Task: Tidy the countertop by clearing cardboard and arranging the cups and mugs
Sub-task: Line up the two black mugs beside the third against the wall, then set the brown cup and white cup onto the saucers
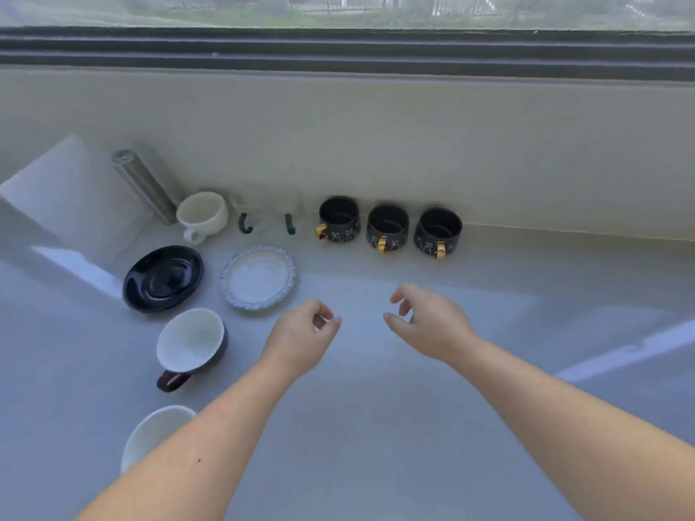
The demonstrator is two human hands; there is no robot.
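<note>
Three black mugs with gold handles (388,224) stand in a row against the back wall. Left of them are two clear glass cups with dark green handles (263,216) and a cream cup (203,214). A dark saucer (163,278) and a white frilled saucer (258,277) lie in front. A dark mug with a white inside (191,342) lies tilted near the left. A white cup (150,434) is partly hidden by my left arm. My left hand (301,338) and my right hand (430,321) hover over the counter, fingers loosely curled, holding nothing. No cardboard is in view.
A steel cylinder (143,184) leans at the back left corner beside a pale side wall (67,193). The window sill (346,54) runs along the top. The pale countertop (376,408) spreads to the right and front.
</note>
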